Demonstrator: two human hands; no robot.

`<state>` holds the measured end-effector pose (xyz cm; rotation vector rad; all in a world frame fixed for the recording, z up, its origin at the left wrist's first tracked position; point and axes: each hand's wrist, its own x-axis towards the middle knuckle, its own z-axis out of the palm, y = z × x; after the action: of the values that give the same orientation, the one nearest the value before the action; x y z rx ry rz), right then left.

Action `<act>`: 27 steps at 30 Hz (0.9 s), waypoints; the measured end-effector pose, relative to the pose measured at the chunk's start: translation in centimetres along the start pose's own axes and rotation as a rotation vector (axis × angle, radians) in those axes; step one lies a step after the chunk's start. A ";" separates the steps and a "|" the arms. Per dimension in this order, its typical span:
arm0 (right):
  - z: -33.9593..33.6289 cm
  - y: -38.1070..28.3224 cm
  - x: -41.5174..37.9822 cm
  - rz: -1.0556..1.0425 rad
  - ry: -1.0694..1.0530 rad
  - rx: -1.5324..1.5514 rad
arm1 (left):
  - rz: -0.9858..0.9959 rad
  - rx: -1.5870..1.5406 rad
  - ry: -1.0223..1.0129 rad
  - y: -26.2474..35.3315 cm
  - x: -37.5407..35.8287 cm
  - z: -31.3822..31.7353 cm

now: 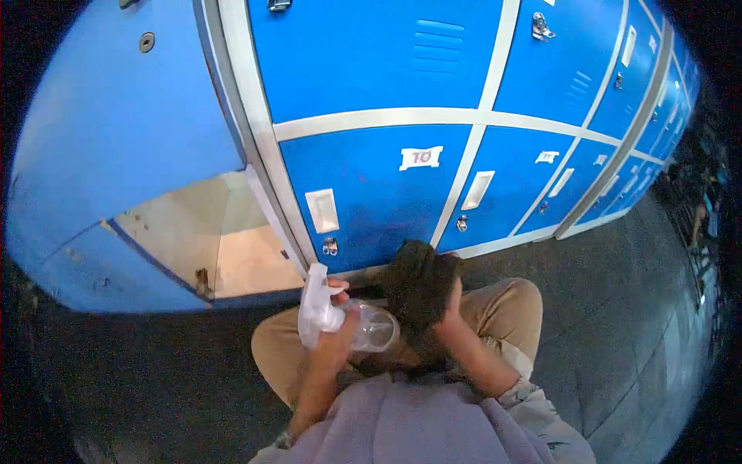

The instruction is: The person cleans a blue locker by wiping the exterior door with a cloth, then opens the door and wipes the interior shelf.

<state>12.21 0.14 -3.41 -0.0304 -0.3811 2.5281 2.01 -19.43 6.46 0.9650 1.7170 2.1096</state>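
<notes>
My left hand (342,334) is wrapped round a clear spray bottle (376,329) with a white trigger head (313,309). The bottle is tilted over my lap. My right hand (448,313) grips a bunched dark cloth (417,286), which hides most of its fingers. Bottle and cloth are close together in front of my knees. Just beyond them stands a blue locker door (371,193) marked with a paper label (421,158), and it is closed.
More blue lockers (510,182) run off to the right. At the left a compartment (251,255) stands open under a blue door (116,116). I sit on a dark tiled floor (618,325). Blurred clutter lies at the far right edge.
</notes>
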 end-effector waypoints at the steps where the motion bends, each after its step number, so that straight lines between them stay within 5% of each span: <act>1: 1.5 -1.3 -0.5 -0.016 -0.183 0.027 | 0.031 -0.023 0.035 0.1 -0.5 0.9; 4: 2.5 -5.3 -1.3 -0.030 -0.230 0.035 | -0.109 -0.079 0.133 2.6 -2.0 4.5; 17: 0.9 -17.7 -4.6 -0.035 -0.058 -0.172 | 0.139 0.349 0.059 1.5 -4.7 15.2; 27: 2.6 -19.4 -10.4 -0.367 -0.013 -0.204 | 0.132 0.373 0.031 3.2 -11.2 10.4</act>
<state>31.15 9.09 3.84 -0.0206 -0.5906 2.1220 17.60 -18.76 6.63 1.1771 2.1681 1.9229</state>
